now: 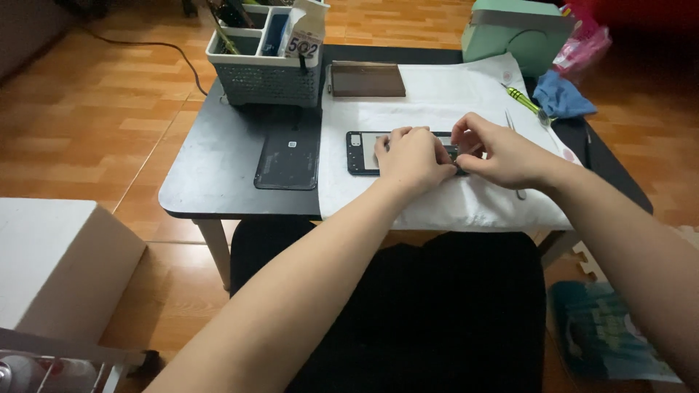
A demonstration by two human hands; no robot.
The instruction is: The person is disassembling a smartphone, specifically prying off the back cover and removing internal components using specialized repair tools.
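Observation:
An opened black smartphone (360,153) lies face down on a white sheet (437,102) over a small black table (211,167). My left hand (411,156) rests on top of the phone's middle, fingers curled over it. My right hand (499,153) meets it from the right, thumb and fingers pinching at the phone's right end. Most of the phone is hidden under both hands. Whether a small tool or part sits between the fingers cannot be made out.
A dark back cover (289,159) lies left of the phone. A grey basket (266,76) of tools stands at the back left, a brown flat case (366,78) beside it. A green screwdriver (526,100), tweezers (511,125), a blue cloth (563,96) and a green box (513,30) sit at right.

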